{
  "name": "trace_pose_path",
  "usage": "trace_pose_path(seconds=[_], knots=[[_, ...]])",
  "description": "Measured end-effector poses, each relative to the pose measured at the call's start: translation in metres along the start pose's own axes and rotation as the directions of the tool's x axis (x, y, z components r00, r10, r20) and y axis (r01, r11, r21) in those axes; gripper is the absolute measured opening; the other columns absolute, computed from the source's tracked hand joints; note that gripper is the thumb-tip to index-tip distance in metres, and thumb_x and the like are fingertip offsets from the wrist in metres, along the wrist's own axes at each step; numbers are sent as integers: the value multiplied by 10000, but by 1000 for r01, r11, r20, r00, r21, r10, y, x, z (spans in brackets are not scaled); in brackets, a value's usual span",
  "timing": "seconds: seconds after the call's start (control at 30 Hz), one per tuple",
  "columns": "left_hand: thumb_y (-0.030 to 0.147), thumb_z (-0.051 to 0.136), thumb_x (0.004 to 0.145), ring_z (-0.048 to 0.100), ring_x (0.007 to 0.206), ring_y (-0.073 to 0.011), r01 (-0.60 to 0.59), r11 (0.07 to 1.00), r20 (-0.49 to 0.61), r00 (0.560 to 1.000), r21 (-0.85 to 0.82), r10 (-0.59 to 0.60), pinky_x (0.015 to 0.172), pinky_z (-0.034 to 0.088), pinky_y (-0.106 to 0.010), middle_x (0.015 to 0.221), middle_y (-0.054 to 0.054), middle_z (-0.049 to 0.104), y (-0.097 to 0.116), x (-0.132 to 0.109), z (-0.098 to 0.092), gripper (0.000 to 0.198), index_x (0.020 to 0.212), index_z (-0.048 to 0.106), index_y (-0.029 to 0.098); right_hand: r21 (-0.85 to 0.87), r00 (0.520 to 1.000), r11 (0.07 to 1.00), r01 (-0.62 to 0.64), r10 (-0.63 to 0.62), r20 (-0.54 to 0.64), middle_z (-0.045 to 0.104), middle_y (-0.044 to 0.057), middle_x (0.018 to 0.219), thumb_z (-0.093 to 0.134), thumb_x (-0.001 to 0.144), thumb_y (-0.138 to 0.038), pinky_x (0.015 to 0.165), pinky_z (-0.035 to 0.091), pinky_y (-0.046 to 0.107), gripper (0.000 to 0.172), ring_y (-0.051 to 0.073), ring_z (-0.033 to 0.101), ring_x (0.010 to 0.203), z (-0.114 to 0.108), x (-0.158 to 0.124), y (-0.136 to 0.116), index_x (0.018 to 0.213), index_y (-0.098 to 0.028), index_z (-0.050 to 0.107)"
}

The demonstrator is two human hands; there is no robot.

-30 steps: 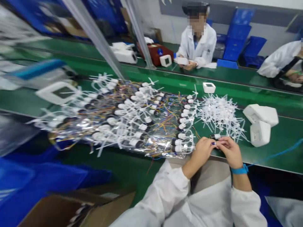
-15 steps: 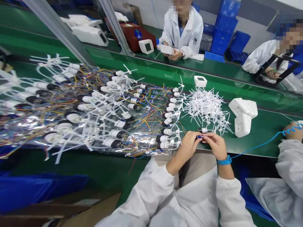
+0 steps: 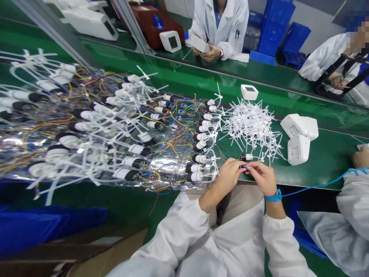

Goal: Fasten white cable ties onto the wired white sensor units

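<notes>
My left hand (image 3: 230, 175) pinches a small dark blue part (image 3: 242, 166) at the table's near edge. Beside it, my right hand (image 3: 263, 177), with a blue band at the wrist, has its thumb and finger closed at the part's right end. Just beyond my fingers lies a black and white cylinder (image 3: 246, 157) with thin wires. A heap of white plastic strips (image 3: 249, 121) is farther off. To the left, rows of similar cylinders (image 3: 194, 168) with coloured wires and white tubes rest on clear plastic.
White housings (image 3: 299, 149) stand right of the heap, and a white square device (image 3: 249, 92) is behind it. A blue coiled cord (image 3: 325, 184) runs right. People in white coats sit across the table and at the right edge. A metal post (image 3: 57, 34) rises at the left.
The view has shifted slightly, so the table items sit higher in the frame. Both hands keep their hold at the blue part. The person across has tilted the white device.
</notes>
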State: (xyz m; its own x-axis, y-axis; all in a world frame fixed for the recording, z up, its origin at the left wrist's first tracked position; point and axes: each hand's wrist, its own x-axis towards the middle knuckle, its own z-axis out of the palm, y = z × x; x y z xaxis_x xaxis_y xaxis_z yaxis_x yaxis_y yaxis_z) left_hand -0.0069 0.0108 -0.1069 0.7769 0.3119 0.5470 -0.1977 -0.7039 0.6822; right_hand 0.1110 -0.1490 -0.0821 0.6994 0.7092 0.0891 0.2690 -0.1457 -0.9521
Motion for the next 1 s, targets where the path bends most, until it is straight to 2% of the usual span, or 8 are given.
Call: trace_pose_path(seconds=[0.17, 0.4, 0.6, 0.73, 0.83, 1.0], knots=[[250, 568, 1138, 723, 1011, -235, -47, 999, 10, 999, 4, 47, 909, 612, -369, 1048, -77, 811, -4, -1, 0, 173, 1183, 726, 196, -52, 1000, 999, 14, -13, 18, 871, 46, 913, 760, 1030, -428, 817, 693, 330, 199, 231, 856, 825, -1, 0, 0, 1054, -254, 853], [249, 558, 1139, 729, 1036, -246, -19, 998, 17, 1000, 64, 18, 938, 615, -389, 1058, -84, 811, -3, -1, 3, 180, 1185, 723, 193, -63, 1000, 998, -1, 2, 17, 873, 48, 940, 758, 1026, -438, 819, 680, 329, 208, 227, 855, 824, -1, 3, 3, 1037, -253, 852], [223, 558, 1128, 731, 1053, -255, 27, 998, -8, 1000, 57, -26, 959, 617, -408, 1101, -94, 804, 4, 1, 6, 170, 1195, 712, 191, 139, 996, 988, -69, 76, -44, 859, 68, 1006, 815, 954, -532, 848, 703, 369, 311, 228, 837, 835, 9, 7, 0, 1035, -231, 815], [221, 538, 1124, 738, 1066, -263, 0, 998, -59, 998, 56, 3, 957, 627, -421, 1128, -102, 803, 1, 0, 7, 206, 1250, 700, 200, 264, 993, 962, -75, 97, -74, 849, 67, 986, 856, 887, -582, 816, 720, 383, 371, 227, 820, 813, 16, 10, 0, 991, -229, 810], [252, 538, 1130, 754, 1064, -264, -39, 997, -49, 998, 61, 42, 966, 634, -429, 1150, -91, 811, -6, 0, 7, 221, 1282, 694, 217, 294, 991, 953, -70, 101, -91, 846, 66, 980, 868, 866, -611, 794, 719, 380, 410, 216, 811, 780, 18, 11, 1, 978, -221, 810], [313, 530, 1137, 767, 1007, -267, -43, 994, -85, 995, 100, 51, 888, 656, -405, 1072, -81, 804, -13, 0, 8, 213, 1236, 689, 212, 315, 991, 948, -45, 81, -104, 852, 71, 975, 879, 866, -611, 810, 716, 388, 417, 228, 821, 802, 21, 10, 3, 985, -216, 818]])
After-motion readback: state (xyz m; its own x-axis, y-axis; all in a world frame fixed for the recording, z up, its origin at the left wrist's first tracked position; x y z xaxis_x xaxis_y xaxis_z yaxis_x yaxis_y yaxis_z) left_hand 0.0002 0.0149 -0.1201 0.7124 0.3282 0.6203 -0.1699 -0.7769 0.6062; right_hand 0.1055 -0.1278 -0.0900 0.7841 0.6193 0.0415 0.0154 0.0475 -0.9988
